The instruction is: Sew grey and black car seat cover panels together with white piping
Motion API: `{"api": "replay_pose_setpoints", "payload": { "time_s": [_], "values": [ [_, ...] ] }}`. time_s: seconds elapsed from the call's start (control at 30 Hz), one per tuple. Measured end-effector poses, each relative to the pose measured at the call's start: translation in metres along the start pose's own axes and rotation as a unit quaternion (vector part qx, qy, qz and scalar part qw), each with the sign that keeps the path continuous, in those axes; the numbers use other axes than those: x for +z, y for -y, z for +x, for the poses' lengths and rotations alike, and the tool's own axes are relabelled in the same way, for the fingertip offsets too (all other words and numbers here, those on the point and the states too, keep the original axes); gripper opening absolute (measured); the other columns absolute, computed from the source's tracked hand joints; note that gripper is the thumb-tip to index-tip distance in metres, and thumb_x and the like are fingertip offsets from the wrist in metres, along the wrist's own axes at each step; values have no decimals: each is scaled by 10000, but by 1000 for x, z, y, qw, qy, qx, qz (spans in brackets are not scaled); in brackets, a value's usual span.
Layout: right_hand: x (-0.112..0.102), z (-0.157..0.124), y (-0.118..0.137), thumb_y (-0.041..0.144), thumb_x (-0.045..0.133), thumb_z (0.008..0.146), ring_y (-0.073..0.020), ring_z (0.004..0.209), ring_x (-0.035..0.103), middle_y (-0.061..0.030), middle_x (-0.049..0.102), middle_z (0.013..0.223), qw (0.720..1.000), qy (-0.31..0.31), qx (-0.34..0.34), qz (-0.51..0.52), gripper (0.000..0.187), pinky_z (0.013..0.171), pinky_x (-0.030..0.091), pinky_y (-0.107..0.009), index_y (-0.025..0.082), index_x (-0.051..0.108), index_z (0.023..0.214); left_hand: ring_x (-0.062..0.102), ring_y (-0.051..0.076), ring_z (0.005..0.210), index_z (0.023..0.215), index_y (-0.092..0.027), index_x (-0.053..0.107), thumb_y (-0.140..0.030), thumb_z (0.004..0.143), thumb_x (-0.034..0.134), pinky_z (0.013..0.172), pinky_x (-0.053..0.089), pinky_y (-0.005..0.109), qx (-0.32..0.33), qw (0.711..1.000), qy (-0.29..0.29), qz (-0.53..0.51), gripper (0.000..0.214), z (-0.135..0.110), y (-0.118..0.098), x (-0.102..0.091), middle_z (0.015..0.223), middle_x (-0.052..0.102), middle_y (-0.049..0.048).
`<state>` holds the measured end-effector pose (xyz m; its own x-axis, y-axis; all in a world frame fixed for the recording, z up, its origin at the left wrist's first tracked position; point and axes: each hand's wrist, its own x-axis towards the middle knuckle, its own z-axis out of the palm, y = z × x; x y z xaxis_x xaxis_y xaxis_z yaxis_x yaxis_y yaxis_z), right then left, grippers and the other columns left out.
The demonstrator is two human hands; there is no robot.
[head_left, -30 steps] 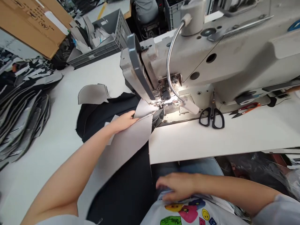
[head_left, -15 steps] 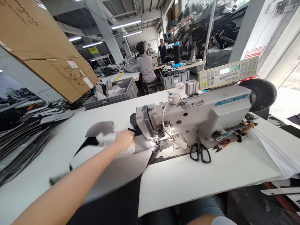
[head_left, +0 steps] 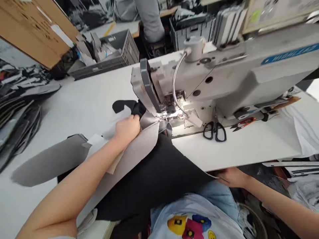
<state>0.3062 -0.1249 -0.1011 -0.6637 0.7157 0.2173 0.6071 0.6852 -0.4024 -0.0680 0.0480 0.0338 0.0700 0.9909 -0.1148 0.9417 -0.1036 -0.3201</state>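
Observation:
My left hand (head_left: 127,128) is closed on a grey fabric piece (head_left: 139,146), just left of the needle area of a grey sewing machine (head_left: 224,79). White backing shows under that hand. A black fabric panel (head_left: 159,176) spreads from the machine down over the table edge toward my lap. Below the table's front edge, my right hand (head_left: 231,177) pinches the panel's right corner.
Black scissors (head_left: 214,131) and orange thread snips (head_left: 243,122) lie right of the needle. A loose grey piece (head_left: 50,159) lies at left. Stacked dark pieces (head_left: 17,113), a grey crate (head_left: 109,49) and a cardboard box (head_left: 32,30) stand beyond. A seated person (head_left: 149,16) is behind.
The view tipped up and back down. My left hand drew the grey fabric back from the needle. My right hand moved from my lap out to the black panel's corner.

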Motion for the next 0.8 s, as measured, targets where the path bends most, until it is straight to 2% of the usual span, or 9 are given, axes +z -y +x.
{"api": "replay_pose_setpoints", "payload": {
  "time_s": [0.1, 0.17, 0.23, 0.3, 0.37, 0.5, 0.6, 0.67, 0.8],
  "values": [
    [-19, -12, 10, 337, 243, 1027, -166, 568, 543, -48, 553, 600, 984, 72, -143, 79, 514, 541, 430, -321, 222, 566, 643, 591, 340, 1074, 1286, -147, 552, -314, 946, 338, 829, 492, 437, 68, 991, -108, -47, 435, -34, -14, 1, 1207, 606, 178],
    [-35, 6, 16, 317, 277, 1018, -174, 643, 575, -70, 614, 689, 980, 47, -178, 80, 453, 610, 466, -336, 214, 607, 724, 557, 347, 1131, 1355, -170, 504, -375, 915, 436, 892, 471, 449, 140, 982, -108, -59, 490, -50, -27, 2, 1290, 562, 164],
    [-43, 42, 17, 238, 346, 1002, -165, 770, 624, -86, 687, 861, 981, -22, -189, 32, 322, 704, 507, -320, 203, 657, 928, 540, 362, 1158, 1451, -163, 392, -397, 879, 500, 927, 451, 463, 157, 984, -69, -48, 627, -55, -36, 2, 1339, 529, 170],
    [-39, 88, 11, 121, 348, 980, -187, 1017, 633, -128, 672, 1151, 981, -61, -179, -48, 340, 841, 523, -342, 174, 602, 1199, 558, 358, 1138, 1512, -153, 272, -379, 865, 500, 907, 461, 453, 120, 992, -22, -45, 722, -51, -39, 1, 1317, 550, 173],
    [-24, 134, 5, 66, 297, 970, -246, 1239, 540, -213, 523, 1381, 980, -54, -166, -97, 431, 981, 483, -437, 100, 489, 1355, 586, 339, 1108, 1525, -169, 238, -350, 851, 488, 861, 483, 417, 89, 994, 25, -61, 742, -41, -36, -2, 1283, 587, 152],
    [7, 199, 7, 100, 288, 981, -290, 1321, 469, -267, 466, 1413, 983, -25, -149, -100, 429, 1054, 439, -487, 12, 467, 1361, 565, 296, 1186, 1482, -221, 348, -272, 829, 460, 880, 485, 355, 71, 992, 35, -103, 664, -23, -26, -9, 1386, 550, 85],
    [15, 216, 20, 74, 300, 966, -301, 1278, 500, -276, 535, 1317, 990, -8, -110, -93, 392, 997, 486, -444, -5, 553, 1254, 616, 270, 1103, 1379, -263, 491, -234, 842, 420, 854, 489, 337, 36, 991, 42, -119, 542, -15, -22, -13, 1277, 640, 38],
    [15, 219, 26, 81, 309, 969, -294, 1232, 524, -264, 588, 1195, 994, 8, -71, -78, 367, 958, 502, -414, 1, 579, 1205, 638, 265, 1044, 1304, -273, 554, -306, 865, 441, 827, 494, 329, 22, 989, 51, -136, 454, -10, -22, -15, 1195, 681, 26],
    [15, 229, 27, 98, 310, 974, -285, 1243, 493, -263, 555, 1218, 997, 10, -47, -57, 401, 1047, 418, -425, -10, 497, 1312, 634, 294, 1037, 1180, -200, 609, -448, 823, 544, 806, 499, 336, 36, 988, 65, -136, 440, 0, -28, -17, 1176, 679, 74]
  ]
}}
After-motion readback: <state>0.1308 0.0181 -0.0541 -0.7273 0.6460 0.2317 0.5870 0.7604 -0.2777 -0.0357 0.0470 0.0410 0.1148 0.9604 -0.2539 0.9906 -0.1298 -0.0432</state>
